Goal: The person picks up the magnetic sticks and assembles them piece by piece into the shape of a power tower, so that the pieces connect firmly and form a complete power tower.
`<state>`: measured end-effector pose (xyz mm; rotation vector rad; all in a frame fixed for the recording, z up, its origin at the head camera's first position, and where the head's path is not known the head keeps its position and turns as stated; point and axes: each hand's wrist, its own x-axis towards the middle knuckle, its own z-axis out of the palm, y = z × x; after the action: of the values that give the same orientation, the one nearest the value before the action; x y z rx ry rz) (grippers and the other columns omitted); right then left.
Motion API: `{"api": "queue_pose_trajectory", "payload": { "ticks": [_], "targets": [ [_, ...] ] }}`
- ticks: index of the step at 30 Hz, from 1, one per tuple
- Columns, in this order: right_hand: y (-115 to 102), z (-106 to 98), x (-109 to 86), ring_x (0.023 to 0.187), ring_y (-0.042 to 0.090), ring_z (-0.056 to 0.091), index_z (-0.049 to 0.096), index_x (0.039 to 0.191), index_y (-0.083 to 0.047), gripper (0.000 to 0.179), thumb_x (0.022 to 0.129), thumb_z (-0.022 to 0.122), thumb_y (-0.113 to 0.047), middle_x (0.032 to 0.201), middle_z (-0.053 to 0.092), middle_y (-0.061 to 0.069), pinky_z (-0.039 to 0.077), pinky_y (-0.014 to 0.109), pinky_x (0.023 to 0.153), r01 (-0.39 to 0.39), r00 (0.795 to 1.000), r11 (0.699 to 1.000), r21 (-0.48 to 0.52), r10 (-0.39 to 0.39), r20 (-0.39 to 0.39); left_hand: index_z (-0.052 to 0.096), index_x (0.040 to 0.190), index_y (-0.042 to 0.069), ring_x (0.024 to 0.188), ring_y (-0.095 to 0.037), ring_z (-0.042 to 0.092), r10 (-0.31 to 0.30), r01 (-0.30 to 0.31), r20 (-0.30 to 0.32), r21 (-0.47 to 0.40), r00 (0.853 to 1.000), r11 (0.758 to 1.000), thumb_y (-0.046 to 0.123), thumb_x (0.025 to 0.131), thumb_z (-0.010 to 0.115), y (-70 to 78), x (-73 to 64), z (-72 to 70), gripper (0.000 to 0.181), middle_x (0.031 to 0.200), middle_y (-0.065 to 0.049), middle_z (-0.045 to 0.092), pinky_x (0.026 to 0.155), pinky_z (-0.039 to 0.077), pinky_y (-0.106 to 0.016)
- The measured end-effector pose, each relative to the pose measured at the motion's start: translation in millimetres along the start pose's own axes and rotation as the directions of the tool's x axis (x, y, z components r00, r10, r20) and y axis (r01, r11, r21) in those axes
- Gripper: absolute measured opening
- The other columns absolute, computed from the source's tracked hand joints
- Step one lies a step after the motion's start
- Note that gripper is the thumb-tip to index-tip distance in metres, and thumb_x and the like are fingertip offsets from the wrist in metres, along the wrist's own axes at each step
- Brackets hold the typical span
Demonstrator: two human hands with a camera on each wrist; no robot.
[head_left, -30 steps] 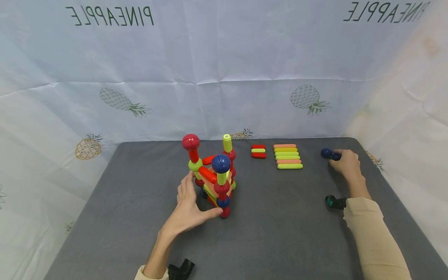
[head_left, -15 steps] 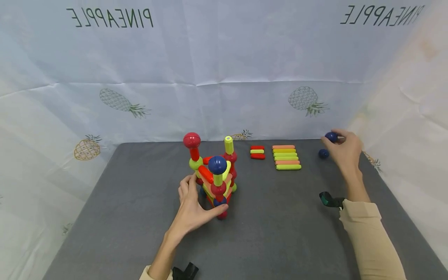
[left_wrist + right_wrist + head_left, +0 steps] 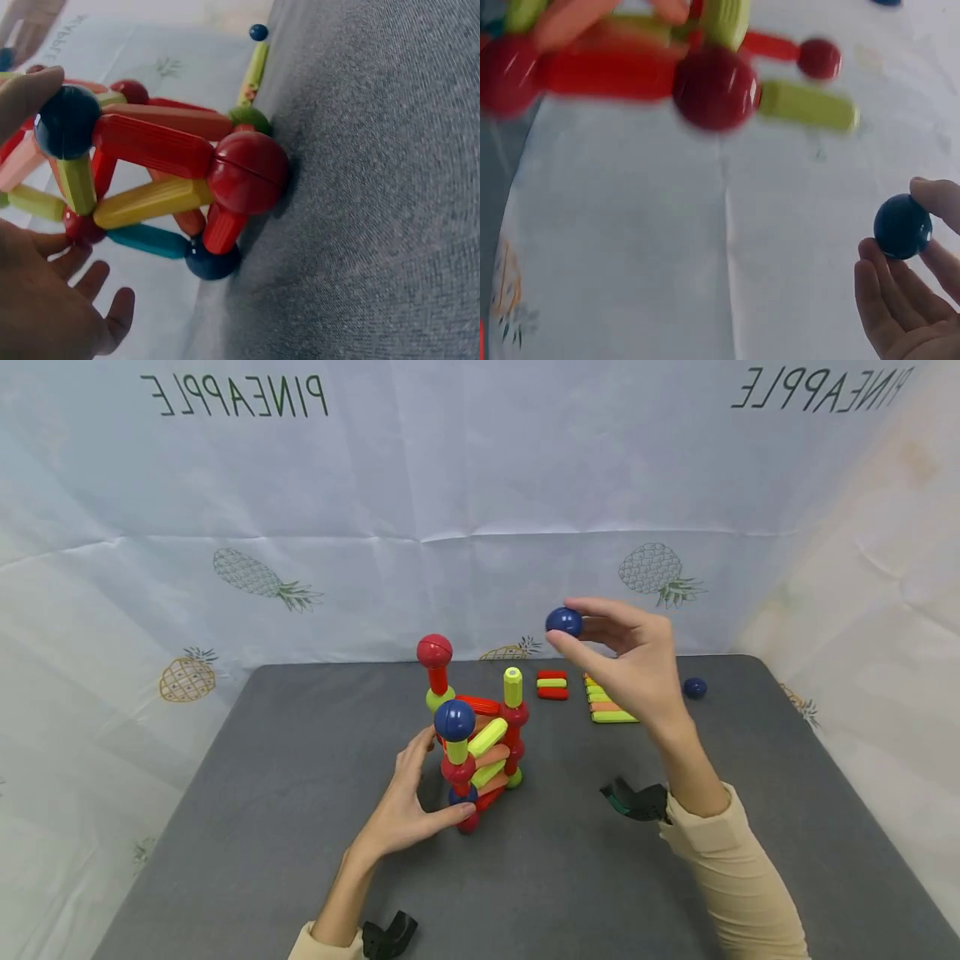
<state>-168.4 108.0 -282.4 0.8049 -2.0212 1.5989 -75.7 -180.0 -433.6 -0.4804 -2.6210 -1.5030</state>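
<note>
A tower of magnetic balls and sticks (image 3: 487, 760) stands on the table, red, blue, green, yellow and orange. My left hand (image 3: 405, 802) holds it low down; in the left wrist view the thumb lies on a blue ball (image 3: 69, 121) and fingertips touch a red ball (image 3: 84, 226). Up to the right of the tower, my right hand (image 3: 633, 664) pinches a loose blue ball (image 3: 564, 622) between thumb and fingers, apart from the tower. At the tower's back right corner, an upright yellow-green stick (image 3: 513, 687) has a bare top end. Two other corners carry a red ball (image 3: 434, 652) and a blue ball (image 3: 454, 721).
Behind the tower lie a short row of red and yellow-green sticks (image 3: 552, 684) and a longer row of sticks (image 3: 613, 716), partly hidden by my right hand. One more blue ball (image 3: 695, 688) rests near the far right of the grey table (image 3: 585, 893). Pineapple-print cloth (image 3: 375, 568) hangs behind.
My right hand has lifted one of the two blue balls from the right side and carried it left towards the tower. The left hand has turned the tower slightly.
</note>
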Motion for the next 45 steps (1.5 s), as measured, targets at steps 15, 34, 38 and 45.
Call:
{"api": "queue_pose_trajectory", "payload": {
  "ticks": [15, 34, 38, 45],
  "targets": [
    [-19, 31, -11.4, 0.090, 0.014, 0.074, 0.075, 0.117, -0.002, 0.040, 0.079, 0.084, 0.003, 0.107, 0.076, 0.011, 0.060, 0.025, 0.086, 0.084, 0.972, 0.996, -0.035, -0.074, 0.222, 0.019, 0.165, 0.020, 0.144, -0.038, 0.029, 0.021, -0.020, 0.058, -0.018, 0.998, 1.000, 0.031, 0.082, 0.082, -5.3, 1.9, -1.3, 0.105, 0.168, -0.013, 0.025, 0.102, 0.041, -0.071],
    [-15, 23, -17.7, 0.092, 0.013, 0.072, 0.073, 0.119, -0.002, 0.044, 0.077, 0.084, 0.007, 0.111, 0.073, 0.012, 0.061, 0.026, 0.085, 0.113, 0.968, 0.993, -0.043, -0.101, 0.228, 0.018, 0.165, 0.022, 0.146, -0.037, 0.027, -0.002, 0.004, 0.081, -0.035, 0.997, 0.999, 0.032, 0.083, 0.081, -4.9, 1.4, -1.4, 0.104, 0.170, -0.012, 0.023, 0.107, 0.038, -0.072],
    [-14, 23, -17.9, 0.094, 0.015, 0.073, 0.072, 0.120, -0.001, 0.045, 0.077, 0.084, 0.007, 0.114, 0.072, 0.013, 0.059, 0.022, 0.087, 0.125, 0.965, 0.991, -0.039, -0.112, 0.239, 0.017, 0.165, 0.022, 0.146, -0.037, 0.026, -0.010, 0.013, 0.083, -0.031, 0.996, 0.999, 0.032, 0.083, 0.081, -5.4, 1.6, -1.1, 0.104, 0.170, -0.012, 0.022, 0.107, 0.038, -0.073],
    [-7, 13, -20.5, 0.102, 0.010, 0.070, 0.072, 0.121, 0.000, 0.044, 0.079, 0.078, 0.012, 0.116, 0.071, 0.013, 0.058, 0.020, 0.090, 0.088, 0.984, 0.996, -0.023, -0.083, 0.160, 0.028, 0.160, 0.011, 0.143, -0.038, 0.030, 0.014, -0.013, 0.046, -0.024, 0.999, 1.000, 0.029, 0.083, 0.080, -6.2, 1.1, -2.3, 0.095, 0.162, -0.018, 0.029, 0.103, 0.042, -0.070]
  ]
}}
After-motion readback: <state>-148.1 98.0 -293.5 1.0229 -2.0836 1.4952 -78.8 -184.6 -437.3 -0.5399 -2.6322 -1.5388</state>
